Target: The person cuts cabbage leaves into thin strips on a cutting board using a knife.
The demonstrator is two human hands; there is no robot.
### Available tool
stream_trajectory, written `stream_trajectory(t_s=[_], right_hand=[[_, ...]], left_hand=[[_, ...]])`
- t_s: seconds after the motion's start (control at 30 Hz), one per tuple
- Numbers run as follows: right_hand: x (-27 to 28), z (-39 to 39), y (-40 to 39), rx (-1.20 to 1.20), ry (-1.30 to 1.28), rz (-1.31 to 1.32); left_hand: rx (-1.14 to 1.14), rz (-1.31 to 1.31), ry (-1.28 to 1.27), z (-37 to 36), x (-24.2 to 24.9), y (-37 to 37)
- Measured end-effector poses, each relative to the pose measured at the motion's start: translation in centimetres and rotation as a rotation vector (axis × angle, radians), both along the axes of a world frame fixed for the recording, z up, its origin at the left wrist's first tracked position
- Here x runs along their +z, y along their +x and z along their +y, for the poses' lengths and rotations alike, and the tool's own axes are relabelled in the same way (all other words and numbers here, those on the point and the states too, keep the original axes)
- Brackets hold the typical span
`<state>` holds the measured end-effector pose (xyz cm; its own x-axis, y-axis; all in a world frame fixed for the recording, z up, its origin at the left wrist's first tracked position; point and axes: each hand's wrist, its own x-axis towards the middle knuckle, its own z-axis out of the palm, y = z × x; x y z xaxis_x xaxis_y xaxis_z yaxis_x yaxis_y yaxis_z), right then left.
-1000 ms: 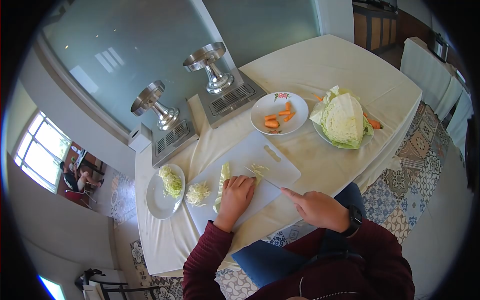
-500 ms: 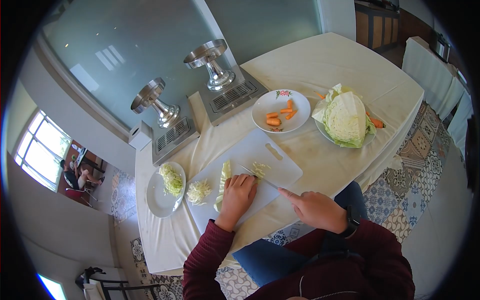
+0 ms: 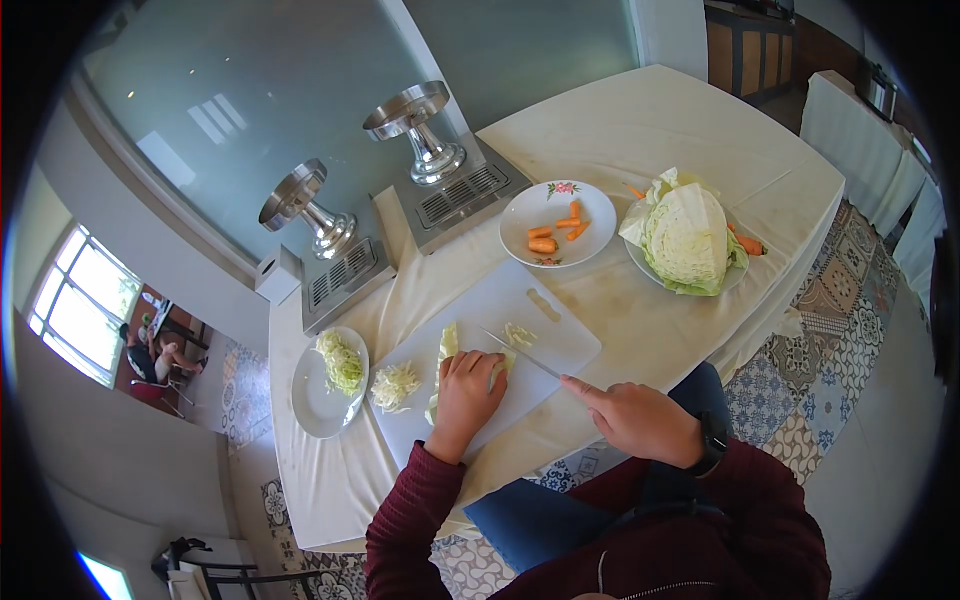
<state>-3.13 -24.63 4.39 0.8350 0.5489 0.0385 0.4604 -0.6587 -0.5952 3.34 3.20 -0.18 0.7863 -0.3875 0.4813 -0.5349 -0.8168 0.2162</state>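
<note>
My right hand grips a knife by its handle, with the forefinger stretched toward the blade. The blade slants above the white cutting board, just beyond my left fingertips. Curled fingers of my left hand press a cut piece of cabbage on the board, mostly hidden under the palm. Left of that hand lies a long pale cabbage wedge. Thin shreds are on the knife's far side, and a larger heap of shredded cabbage rests at the board's left edge.
A white plate with shredded cabbage sits at the left. Behind the board, a flowered bowl holds carrot pieces. A big cut cabbage and carrots are on the right. Two metal stands line the back. Someone sits far left.
The blade has shifted slightly away from my left fingers, and the cabbage piece beside them shows more now. My left hand has moved a little to the left.
</note>
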Motion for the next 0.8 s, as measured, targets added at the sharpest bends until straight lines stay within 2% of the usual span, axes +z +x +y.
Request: stream_trajectory(t_s=[0.33, 0.8], right_hand=[[-1.3, 0.6, 0.1, 0.011, -0.009, -0.038], [-0.7, -0.2, 0.0, 0.042, 0.022, 0.063]], left_hand=[[-0.038, -0.036, 0.026, 0.1, -0.6, 0.4], [-0.03, -0.011, 0.029, 0.0, -0.6, 0.2]])
